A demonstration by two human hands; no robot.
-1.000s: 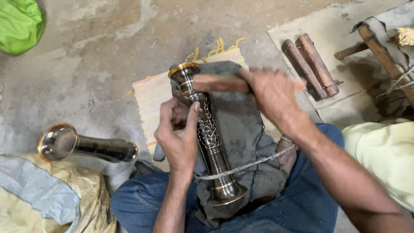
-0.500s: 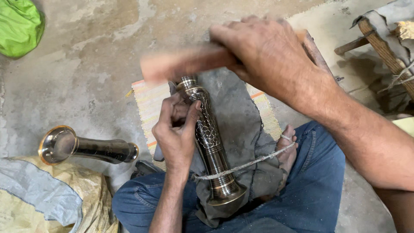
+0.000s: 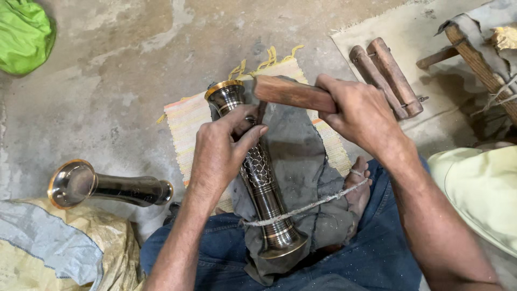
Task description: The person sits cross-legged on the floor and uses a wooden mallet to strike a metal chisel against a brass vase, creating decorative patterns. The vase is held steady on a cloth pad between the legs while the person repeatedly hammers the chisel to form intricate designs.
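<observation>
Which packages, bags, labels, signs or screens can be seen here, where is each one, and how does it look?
No labels, signs or screens show.
Sack: bottom left on the floor, under the lying vase's flared mouth; crumpled woven plastic, yellowish with a grey-blue part.
Green bag: top left corner; bright green, rounded, soft; whether it is a bag or a cloth, I cannot tell.

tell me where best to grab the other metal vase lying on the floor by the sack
Probably the narrow dark stem of the metal vase, taken from above. It lies on its side on the concrete floor, flared mouth pointing left, so the slim middle fits a hand better than the wide rim.
</observation>
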